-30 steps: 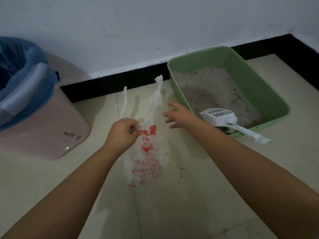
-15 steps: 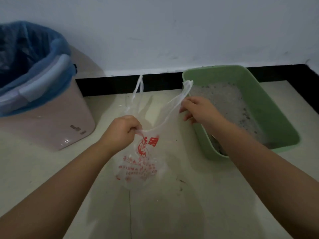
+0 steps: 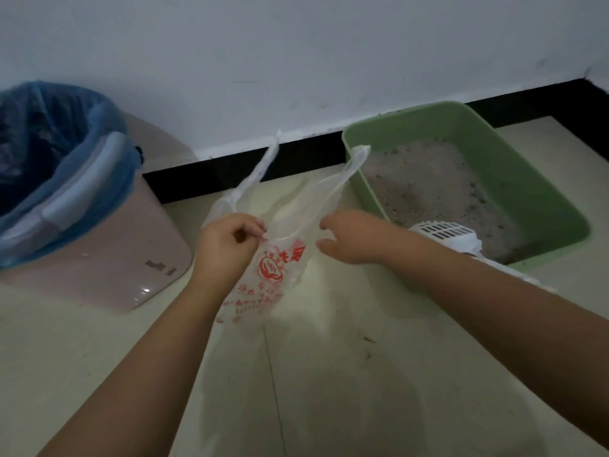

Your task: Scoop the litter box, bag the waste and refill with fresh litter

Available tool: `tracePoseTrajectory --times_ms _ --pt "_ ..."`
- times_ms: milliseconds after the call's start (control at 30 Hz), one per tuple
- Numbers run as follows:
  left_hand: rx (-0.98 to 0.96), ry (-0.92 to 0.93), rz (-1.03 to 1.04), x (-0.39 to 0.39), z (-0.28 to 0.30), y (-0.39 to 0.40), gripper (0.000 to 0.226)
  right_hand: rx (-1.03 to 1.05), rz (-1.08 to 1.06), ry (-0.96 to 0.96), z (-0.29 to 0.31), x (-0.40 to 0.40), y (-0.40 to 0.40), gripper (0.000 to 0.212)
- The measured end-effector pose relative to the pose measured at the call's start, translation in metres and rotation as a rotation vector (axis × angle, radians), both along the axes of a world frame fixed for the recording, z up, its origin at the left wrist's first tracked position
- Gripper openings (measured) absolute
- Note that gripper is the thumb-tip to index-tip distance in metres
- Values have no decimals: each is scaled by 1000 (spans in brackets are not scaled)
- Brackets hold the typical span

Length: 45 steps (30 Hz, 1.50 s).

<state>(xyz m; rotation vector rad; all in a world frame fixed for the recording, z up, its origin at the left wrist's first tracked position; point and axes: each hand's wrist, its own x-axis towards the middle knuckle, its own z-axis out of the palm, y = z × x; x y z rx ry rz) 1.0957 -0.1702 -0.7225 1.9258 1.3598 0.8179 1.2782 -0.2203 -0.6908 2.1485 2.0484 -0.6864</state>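
Both hands work the plastic bag [image 3: 280,258]: left hand [image 3: 227,245] pinches its rim, right hand [image 3: 352,239] now spread, handle released; scoop [image 3: 445,235] back in view.

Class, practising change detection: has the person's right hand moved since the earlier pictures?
Yes: the right hand has drawn left and nearer the person, off the left wall of the green plastic litter box.

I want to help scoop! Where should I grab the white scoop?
Grab the scoop by its thin handle, probably from the near side: it pokes out over the litter box's front rim toward you, while the slotted head sits inside on the dirty litter. The right hand's arm hides part of it.
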Motion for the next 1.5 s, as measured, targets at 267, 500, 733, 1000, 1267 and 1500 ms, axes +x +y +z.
tracePoseTrajectory --times_ms 267,500,733,1000,1267,1500 --pt "-58 -127 328 10 0 -1 33 871 -256 619 21 8 3 25" --pt "-77 -77 283 16 -2 0 41 1090 167 598 24 -6 4 40" --pt "-175 -141 269 18 -4 -2 39 512 125 -275 28 8 13 29" --pt "-802 -764 542 18 4 5 41 -92 -29 153 -21 8 -14 38" --pt "-881 -513 277 26 10 2 29 -421 -325 398 -42 -2 -19 38" --pt "-728 -256 348 24 -2 0 21 -410 -531 687 -46 15 -22 34"
